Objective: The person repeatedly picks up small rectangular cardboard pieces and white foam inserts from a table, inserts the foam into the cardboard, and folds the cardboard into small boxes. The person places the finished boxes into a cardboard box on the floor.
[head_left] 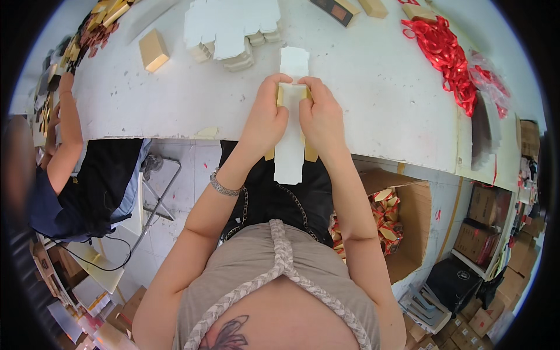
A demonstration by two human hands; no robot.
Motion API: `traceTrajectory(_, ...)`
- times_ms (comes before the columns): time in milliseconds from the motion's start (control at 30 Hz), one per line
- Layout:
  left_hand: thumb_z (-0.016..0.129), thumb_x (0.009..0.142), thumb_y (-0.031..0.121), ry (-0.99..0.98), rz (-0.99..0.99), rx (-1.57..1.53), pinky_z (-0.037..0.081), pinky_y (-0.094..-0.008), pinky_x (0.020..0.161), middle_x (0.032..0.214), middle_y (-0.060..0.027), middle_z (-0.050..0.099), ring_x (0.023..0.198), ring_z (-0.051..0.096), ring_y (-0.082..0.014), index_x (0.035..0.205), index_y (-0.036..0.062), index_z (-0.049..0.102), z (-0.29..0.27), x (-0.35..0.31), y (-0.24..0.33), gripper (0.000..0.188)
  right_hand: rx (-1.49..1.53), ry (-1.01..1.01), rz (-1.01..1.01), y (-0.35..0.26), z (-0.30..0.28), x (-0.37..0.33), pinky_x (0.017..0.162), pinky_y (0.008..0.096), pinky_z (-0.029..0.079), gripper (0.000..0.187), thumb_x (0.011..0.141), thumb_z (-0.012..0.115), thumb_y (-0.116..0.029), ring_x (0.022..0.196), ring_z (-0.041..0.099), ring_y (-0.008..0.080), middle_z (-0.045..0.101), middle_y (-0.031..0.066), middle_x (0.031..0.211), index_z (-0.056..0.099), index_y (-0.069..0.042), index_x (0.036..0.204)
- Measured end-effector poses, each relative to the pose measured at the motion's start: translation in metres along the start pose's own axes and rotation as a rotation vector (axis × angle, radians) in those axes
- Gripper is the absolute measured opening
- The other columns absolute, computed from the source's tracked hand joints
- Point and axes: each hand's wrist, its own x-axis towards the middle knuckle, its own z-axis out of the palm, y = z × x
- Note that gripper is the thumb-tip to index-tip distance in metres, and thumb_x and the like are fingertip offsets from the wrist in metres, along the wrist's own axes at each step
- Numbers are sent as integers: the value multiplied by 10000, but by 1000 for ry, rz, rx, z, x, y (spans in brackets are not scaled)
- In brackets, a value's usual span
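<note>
A partly folded paper box [289, 160], white on the inside and gold on its outer sides, is held upright in front of me at the table's near edge. One white end flap [294, 61] sticks out away from me over the table, and the other end hangs past the edge toward my lap. My left hand [267, 116] grips the box's left side, fingers bent over the far fold. On the opposite side my right hand [322, 116] does the same, its thumb against the side wall. Both hands are closed on the box.
A stack of flat white box blanks [233, 29] lies on the white table [373, 111], beside a finished gold box [153, 51]. Red ribbon [446, 61] is heaped at the right. A cardboard carton [411, 219] stands under the table. At far left a co-worker's arm [69, 125] reaches over the table.
</note>
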Motion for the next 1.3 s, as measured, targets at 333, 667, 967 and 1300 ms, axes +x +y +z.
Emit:
traceTrajectory(333,326,742,-118,65,134,-53,297,-351,1041,1223,-174,375,1177,400,-268,1246,14,344,14,-1,-1,522,648,205,222,17,8,5,734,253,465,118,913,546,-106,827,567,111,614,37,956,613,-28,972)
traceTrajectory(667,318,684,-158,13,174,-50,301,-348,1045,1305,-136,382,1232,378,-247,1182,63,397,8,3,-6,551,406,232,-113,24,10,-7,729,259,490,100,908,480,5,863,617,152,635,104,1054,569,-17,946)
traceTrajectory(967,300,670,-206,-54,256,2,335,-331,1025,1315,-128,413,1216,411,-232,1071,72,409,6,-1,-3,500,901,148,158,12,-2,-12,856,292,474,212,923,416,-4,1025,618,200,600,139,1187,568,-19,1070)
traceTrajectory(1300,310,710,-144,-4,146,-149,374,-310,997,1250,-103,475,1159,478,-202,1176,52,474,-2,2,-13,531,299,190,15,1,9,-19,691,296,506,314,861,534,1,740,643,222,662,156,907,583,-19,1170)
